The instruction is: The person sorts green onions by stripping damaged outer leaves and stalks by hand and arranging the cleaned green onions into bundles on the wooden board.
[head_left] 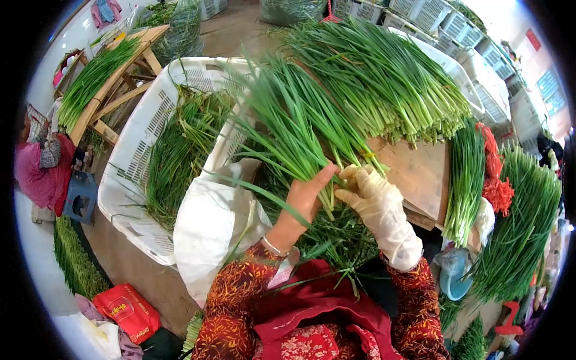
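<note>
My bare left hand [307, 197] is closed around a bunch of garlic chives [287, 129], gripping it near the pale stem ends while the leaves fan up and away. My right hand [373, 193], in a pale thin glove, is pinched on the chive stems beside it, near a small yellow bit on the stalks. The fingertips of both hands almost meet. Beyond them, a large pile of chives [384, 78] lies on a wooden board [414, 174], stem ends toward me. Loose green leaves [336, 237] hang and lie below my hands.
A white plastic crate [129, 225] with loose leaves stands left, a white sack [207, 225] over its near side. Red ties [496, 180], more chives [516, 222] and a blue basin [456, 279] are right. Another person [45, 168] sits far left near a wooden bench [111, 87].
</note>
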A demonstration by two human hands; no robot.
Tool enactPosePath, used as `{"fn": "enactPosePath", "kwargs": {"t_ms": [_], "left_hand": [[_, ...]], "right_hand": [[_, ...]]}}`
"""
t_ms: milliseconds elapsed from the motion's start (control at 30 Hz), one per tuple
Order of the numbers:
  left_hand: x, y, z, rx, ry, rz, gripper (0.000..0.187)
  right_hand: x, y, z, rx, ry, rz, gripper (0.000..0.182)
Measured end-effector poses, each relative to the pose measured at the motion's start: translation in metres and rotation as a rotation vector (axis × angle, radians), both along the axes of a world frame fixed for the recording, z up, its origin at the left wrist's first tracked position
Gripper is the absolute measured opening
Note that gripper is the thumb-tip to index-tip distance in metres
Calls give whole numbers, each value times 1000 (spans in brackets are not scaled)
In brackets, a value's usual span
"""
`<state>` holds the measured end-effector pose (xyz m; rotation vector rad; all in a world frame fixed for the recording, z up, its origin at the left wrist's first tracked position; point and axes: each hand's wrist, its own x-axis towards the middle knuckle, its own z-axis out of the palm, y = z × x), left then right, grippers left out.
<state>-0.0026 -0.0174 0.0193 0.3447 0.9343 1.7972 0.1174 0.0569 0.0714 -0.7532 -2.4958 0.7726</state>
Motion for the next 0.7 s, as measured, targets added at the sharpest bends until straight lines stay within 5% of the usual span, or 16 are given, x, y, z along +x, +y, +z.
{"fn": "enactPosePath", "kwargs": {"t_ms": [400, 600, 700], "left_hand": [[-6, -1, -8, 106, -201, -152, 40], [6, -1, -8, -10, -51, -59, 28], [8, 2, -7, 24, -186, -12, 27]], "right_hand": [[-1, 9, -4, -578, 219, -60, 16], [-1, 7, -20, -304, 230, -51, 14], [-3, -2, -14, -211, 331, -74, 12]]}}
